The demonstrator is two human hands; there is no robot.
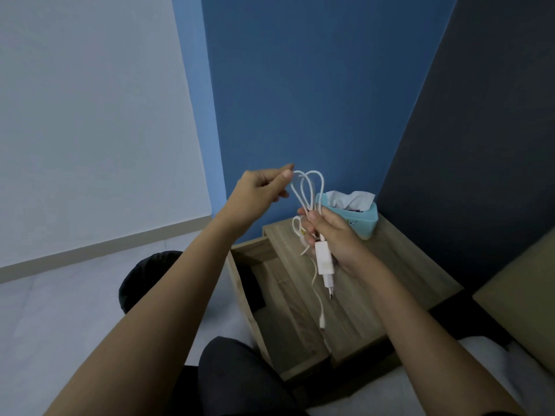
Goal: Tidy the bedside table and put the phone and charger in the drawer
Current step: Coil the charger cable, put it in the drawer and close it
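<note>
My right hand (333, 235) grips a white charger (324, 262) with its cable bunched in loops, held above the wooden bedside table (390, 265). The plug pins point down and a loose cable end (322, 321) dangles below. My left hand (264, 187) pinches the top of a cable loop (309, 187) between thumb and fingers, up and left of the right hand. The drawer (255, 265) stands pulled out on the table's left, with a dark shape inside that I cannot identify. No phone is clearly in view.
A teal tissue box (357, 214) sits at the table's back corner against the blue wall. A bed edge with a tan headboard (522, 310) lies to the right. My dark-trousered knees (234, 376) are in front, over a pale floor.
</note>
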